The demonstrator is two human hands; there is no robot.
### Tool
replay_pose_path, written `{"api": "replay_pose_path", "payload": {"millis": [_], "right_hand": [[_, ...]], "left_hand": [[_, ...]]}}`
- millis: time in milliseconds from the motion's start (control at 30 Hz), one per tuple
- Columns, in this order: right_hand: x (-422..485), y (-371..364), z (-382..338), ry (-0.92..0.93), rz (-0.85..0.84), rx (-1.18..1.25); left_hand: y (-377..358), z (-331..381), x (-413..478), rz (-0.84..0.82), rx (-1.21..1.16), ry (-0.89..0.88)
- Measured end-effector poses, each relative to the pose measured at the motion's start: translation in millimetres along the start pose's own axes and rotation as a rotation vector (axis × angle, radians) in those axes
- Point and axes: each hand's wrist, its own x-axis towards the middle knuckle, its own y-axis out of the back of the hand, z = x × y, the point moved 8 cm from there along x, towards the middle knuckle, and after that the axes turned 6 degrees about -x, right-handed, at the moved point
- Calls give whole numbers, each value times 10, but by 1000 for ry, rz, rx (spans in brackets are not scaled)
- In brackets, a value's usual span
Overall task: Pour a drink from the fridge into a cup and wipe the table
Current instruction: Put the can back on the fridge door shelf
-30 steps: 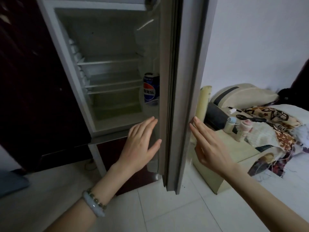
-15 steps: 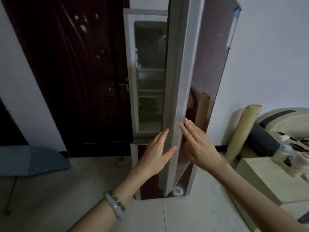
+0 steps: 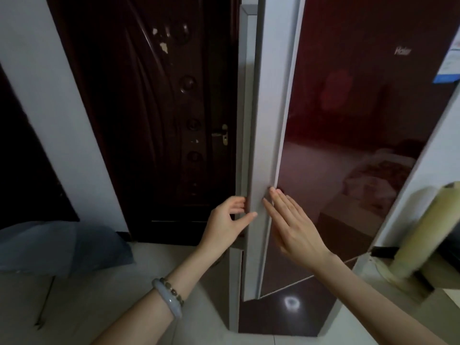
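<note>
**Two grips on a door barely ajar**

Most of the view is the fridge door (image 3: 348, 120), seen edge-on and standing only a crack off the cabinet (image 3: 242, 95). The shelves and the drink are hidden behind it, and no cup or desk is in view.

The grey umbrella (image 3: 57, 245) lying on the floor to the left could trip someone stepping back with a bottle. If the door were swung wide, its glossy red front might knock the rolled mat (image 3: 428, 225) that stands near its far side.

The right grip (image 3: 293, 227) lies flat, fingers straight and together, touching the door's front beside its pale edge. A push from it would shut the gap.

The left grip (image 3: 224, 220) is wrapped round that edge, with the thumb on the pale face. Its fingertips (image 3: 240, 202) are tucked into the crack, where they would be pinched first.
</note>
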Motion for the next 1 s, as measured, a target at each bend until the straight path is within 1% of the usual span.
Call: {"api": "replay_pose_path", "payload": {"millis": [200, 300, 600, 867, 1000], "right_hand": [[386, -412, 109, 44, 0, -32], [560, -572, 182, 29, 24, -55], [1004, -1082, 377, -138, 94, -205], [1209, -1369, 450, -301, 35, -372], [1285, -1457, 444, -405, -7, -387]], "left_hand": [[219, -239, 642, -9, 53, -32], [288, -357, 925, -47, 59, -52], [393, -633, 1828, -270, 45, -182], [365, -831, 2353, -445, -22, -252], [358, -835, 2487, -498, -45, -270]]}}
